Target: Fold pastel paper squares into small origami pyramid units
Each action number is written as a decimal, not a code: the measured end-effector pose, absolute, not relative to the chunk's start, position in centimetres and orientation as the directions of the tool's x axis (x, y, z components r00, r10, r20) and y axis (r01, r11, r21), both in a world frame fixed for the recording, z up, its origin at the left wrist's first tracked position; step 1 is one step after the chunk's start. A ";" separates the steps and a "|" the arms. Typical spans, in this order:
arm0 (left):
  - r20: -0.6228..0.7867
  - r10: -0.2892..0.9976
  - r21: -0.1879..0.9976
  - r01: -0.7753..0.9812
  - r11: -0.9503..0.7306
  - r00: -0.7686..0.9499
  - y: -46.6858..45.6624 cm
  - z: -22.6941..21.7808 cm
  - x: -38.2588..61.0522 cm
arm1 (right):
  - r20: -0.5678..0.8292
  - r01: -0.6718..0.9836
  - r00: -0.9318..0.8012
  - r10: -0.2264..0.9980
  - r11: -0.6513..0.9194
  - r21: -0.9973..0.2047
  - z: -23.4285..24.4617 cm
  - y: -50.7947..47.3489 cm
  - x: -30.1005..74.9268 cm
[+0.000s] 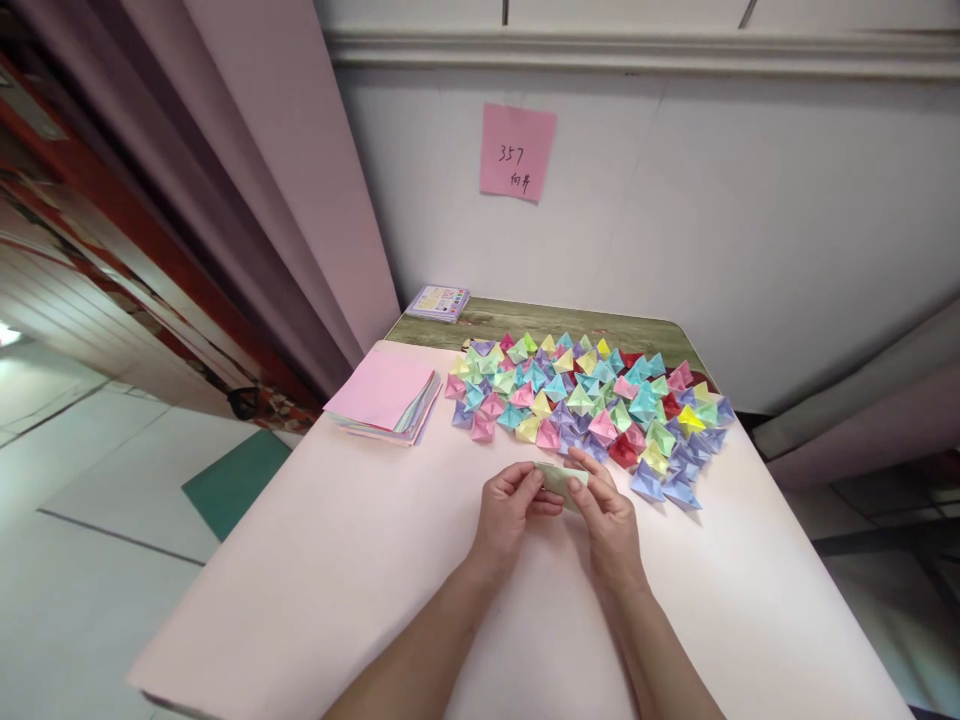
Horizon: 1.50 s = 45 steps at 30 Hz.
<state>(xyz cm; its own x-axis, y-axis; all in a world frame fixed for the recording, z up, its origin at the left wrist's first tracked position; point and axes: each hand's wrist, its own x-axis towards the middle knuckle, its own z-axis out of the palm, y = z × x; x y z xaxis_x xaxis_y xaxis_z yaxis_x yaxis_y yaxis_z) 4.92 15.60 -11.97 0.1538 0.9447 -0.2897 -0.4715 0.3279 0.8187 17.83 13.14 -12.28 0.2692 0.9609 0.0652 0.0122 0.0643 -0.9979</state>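
Note:
Between my two hands is a small piece of folded pale green paper (561,484), held just above the table. My left hand (510,508) pinches its left end, thumb on the near face. On the right end, the thumb and fingers of my right hand (611,520) press the paper, with the index finger behind it. Just beyond my hands lies a broad spread of small folded paper boats (581,398) in pink, blue, green, yellow, red and purple. Parts of the held paper are hidden by my fingers.
A stack of coloured paper sheets (382,392), pink on top, lies at the left of the pale table (360,560). At the back left corner is a small pile of printed packets (438,302). A pink note (517,152) with handwriting sticks to the wall.

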 end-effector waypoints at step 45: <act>0.079 0.981 0.983 -0.178 -0.047 0.175 15.0 -11.6 4.8 | -0.071 -0.040 0.378 0.923 -0.060 -0.997 -12.9 13.6 19.2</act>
